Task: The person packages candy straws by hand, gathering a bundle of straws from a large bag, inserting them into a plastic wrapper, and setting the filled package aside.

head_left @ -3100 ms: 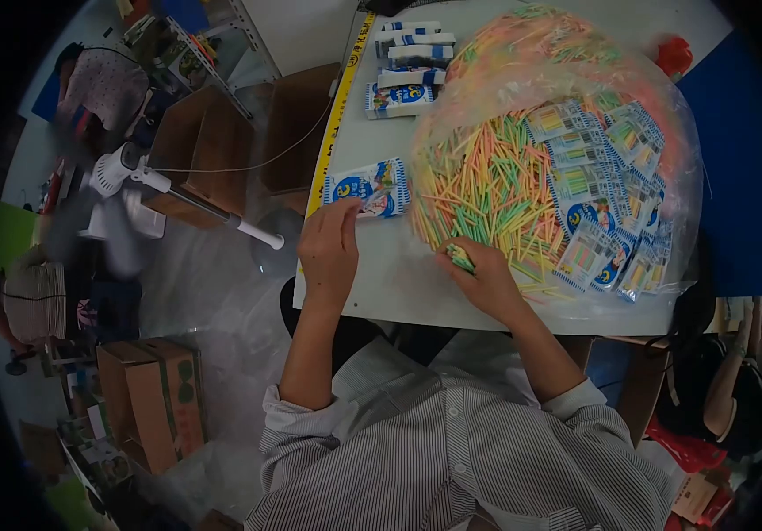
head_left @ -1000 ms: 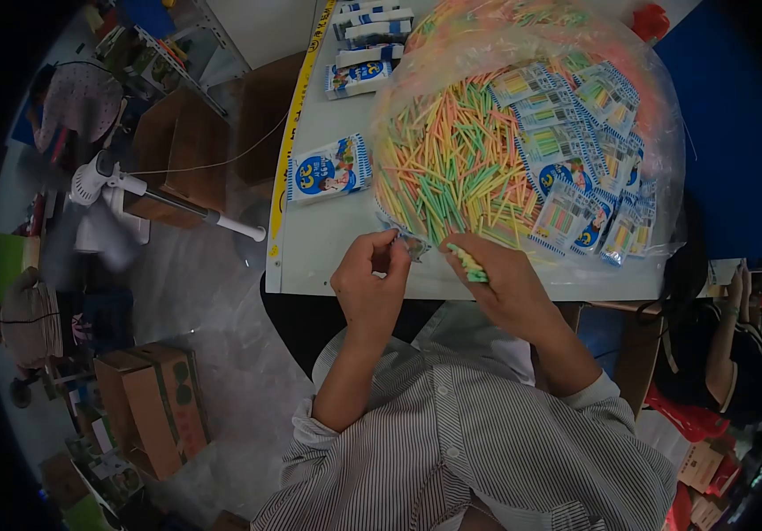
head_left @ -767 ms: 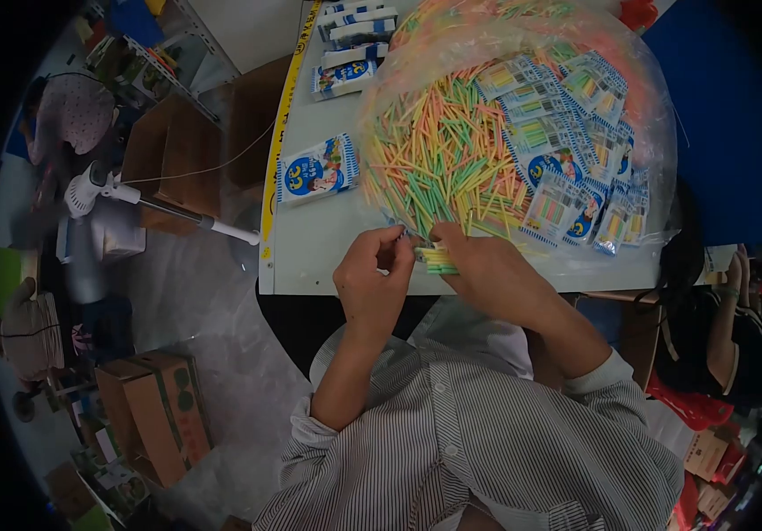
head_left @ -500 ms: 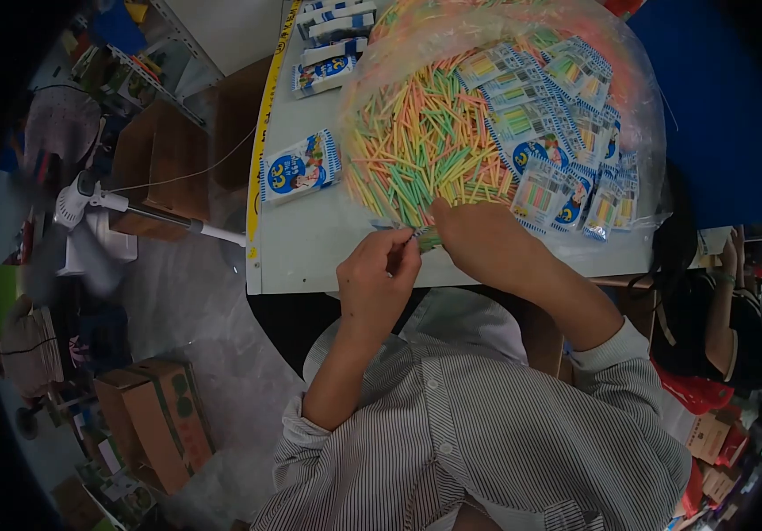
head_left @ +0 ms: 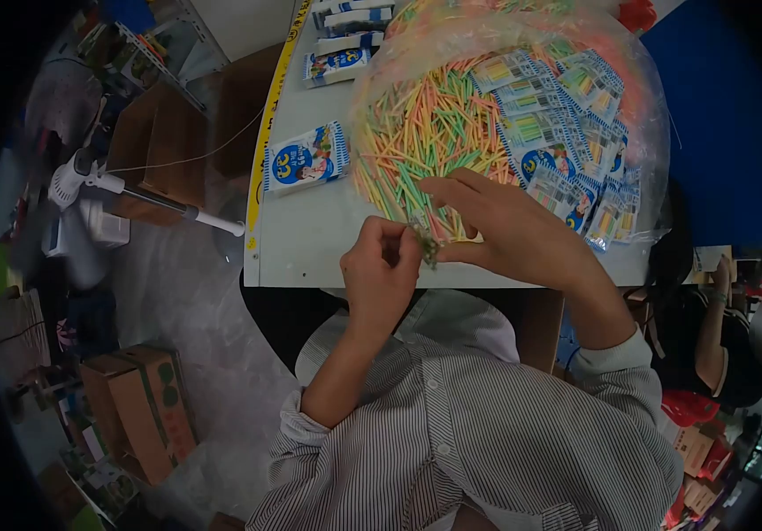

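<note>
Since half a second ago, the right hand (head_left: 509, 221) has spread its fingers. At left, one printed packet (head_left: 306, 159) lies on the table (head_left: 292, 239). Next, the left hand (head_left: 381, 270) pinches a small packet (head_left: 427, 245) near the table's front edge; the right hand is wide, its thumb just beside this packet. Behind lie coloured sticks (head_left: 434, 124), then filled packets (head_left: 540, 128).

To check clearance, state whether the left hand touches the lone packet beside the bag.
Apart: the head view shows bare table between the left hand and packet.
</note>
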A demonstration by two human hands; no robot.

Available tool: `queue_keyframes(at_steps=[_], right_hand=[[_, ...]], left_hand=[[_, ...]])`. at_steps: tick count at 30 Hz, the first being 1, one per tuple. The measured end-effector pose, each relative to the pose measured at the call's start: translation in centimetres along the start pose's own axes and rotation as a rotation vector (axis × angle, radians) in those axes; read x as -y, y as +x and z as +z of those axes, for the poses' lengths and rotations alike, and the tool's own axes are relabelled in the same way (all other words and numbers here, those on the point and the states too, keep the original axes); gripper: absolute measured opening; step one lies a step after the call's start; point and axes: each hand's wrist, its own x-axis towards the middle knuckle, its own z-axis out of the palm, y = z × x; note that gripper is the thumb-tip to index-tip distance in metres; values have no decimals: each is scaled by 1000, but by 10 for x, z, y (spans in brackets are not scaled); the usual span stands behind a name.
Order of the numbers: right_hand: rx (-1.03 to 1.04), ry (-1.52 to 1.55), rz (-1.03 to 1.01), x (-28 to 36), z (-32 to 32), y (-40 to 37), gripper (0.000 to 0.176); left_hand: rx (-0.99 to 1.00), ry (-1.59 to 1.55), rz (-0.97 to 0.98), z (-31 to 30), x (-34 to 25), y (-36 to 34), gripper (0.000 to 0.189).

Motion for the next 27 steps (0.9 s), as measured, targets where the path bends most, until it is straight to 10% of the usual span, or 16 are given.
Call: queue_keyframes(at_steps=[10,13,16,20,22,27], right_hand=[[-467,163,246,-8,77,-19,45],[-670,160,43,-20,78,-26,37],[-669,424,87,-22,68,-34,22],[-499,1049,146,-26,75,-43,20],[-415,1147,133,-26,77,-44,20],[-503,746,124,-21,68,-43,29]], left_hand=[[-29,-374,-209,-3,-8,2,10],[101,-417,-172,-4,-6,-2,14],[13,63,425,-10,11,1,46],[88,306,500,-10,3,3,52],[520,-45,-215,-14,12,-4,40],[345,-155,-232,-7,29,-15,18]])
